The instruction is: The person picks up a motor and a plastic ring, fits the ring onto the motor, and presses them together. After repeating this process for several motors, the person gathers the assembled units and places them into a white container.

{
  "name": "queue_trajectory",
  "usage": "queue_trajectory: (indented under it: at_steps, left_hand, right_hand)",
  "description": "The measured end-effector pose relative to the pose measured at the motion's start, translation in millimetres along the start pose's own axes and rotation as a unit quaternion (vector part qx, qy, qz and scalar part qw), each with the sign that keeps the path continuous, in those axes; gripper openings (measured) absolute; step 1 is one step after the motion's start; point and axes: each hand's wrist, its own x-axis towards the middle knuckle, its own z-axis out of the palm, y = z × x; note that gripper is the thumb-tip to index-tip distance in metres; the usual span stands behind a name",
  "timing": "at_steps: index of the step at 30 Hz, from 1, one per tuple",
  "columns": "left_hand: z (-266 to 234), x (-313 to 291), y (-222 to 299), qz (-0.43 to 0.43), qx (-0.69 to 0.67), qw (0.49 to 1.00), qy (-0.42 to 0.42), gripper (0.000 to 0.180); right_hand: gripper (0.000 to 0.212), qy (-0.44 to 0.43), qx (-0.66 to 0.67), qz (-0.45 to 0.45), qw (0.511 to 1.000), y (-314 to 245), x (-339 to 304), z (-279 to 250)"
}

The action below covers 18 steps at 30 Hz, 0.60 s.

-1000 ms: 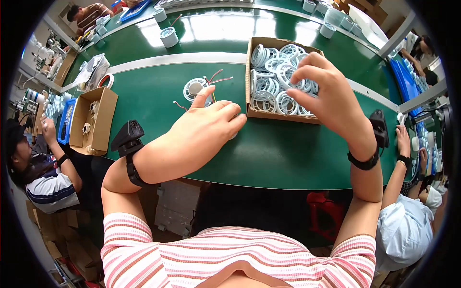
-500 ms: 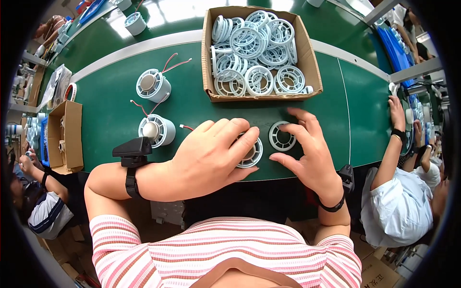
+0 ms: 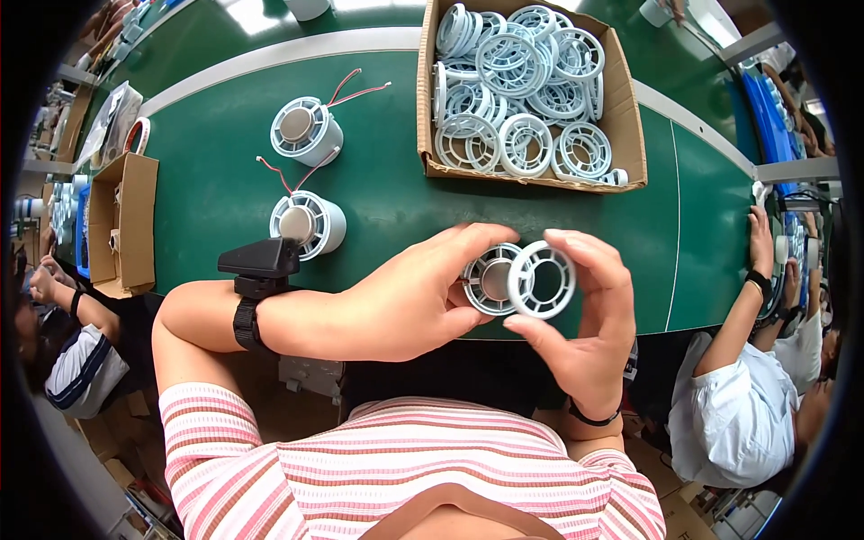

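With thumb and fingers around its rim, my left hand (image 3: 418, 292) holds a light blue motor housing (image 3: 490, 281), whose round metal centre and slotted face show. My right hand (image 3: 589, 310) grips a pale slotted plastic ring (image 3: 567, 292) by its edge. The ring is tilted and overlaps the right side of the housing's face; whether the two touch I cannot tell. To the left stand two similar motor housings, a nearer one (image 3: 328, 227) and a farther one (image 3: 317, 139), each with thin red and white wires.
A cardboard box (image 3: 531, 180) full of pale rings stands on the green table (image 3: 216, 171), beyond my hands. Another cardboard box (image 3: 137, 225) sits at the left edge. People work at both sides; one person's hand (image 3: 761, 241) rests at the right.
My right hand has picked the ring up off the table and brought it left to the housing. My left hand has turned, so the housing's face now shows. The view has shifted slightly.
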Motion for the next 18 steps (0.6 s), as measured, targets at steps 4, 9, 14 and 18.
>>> queue_trajectory:
  at_steps: [4, 9, 14, 18]
  left_hand:
    - [-3.4, -3.4, 2.5, 0.001, 0.006, 1.000, -0.014, 0.066]
    - [-3.5, -13.7, -2.5, -0.020, -0.041, 0.999, -0.015, 0.068]
    - [-0.5, -16.0, -3.6, -0.009, -0.141, 0.990, 0.009, 0.065]
    - [-15.4, -5.6, 1.0, -0.056, -0.150, 0.985, -0.058, 0.067]
  right_hand:
    - [0.083, -0.048, 0.014, -0.022, 0.999, -3.4, 4.0, 11.8]
    - [0.085, -0.107, 0.030, -0.006, 0.994, -1.7, 7.6, 10.4]
    - [0.084, -0.125, 0.066, -0.002, 0.990, 3.2, 8.7, 6.9]
    - [0.081, -0.137, 0.077, 0.026, 0.987, 2.9, 10.1, 3.3]
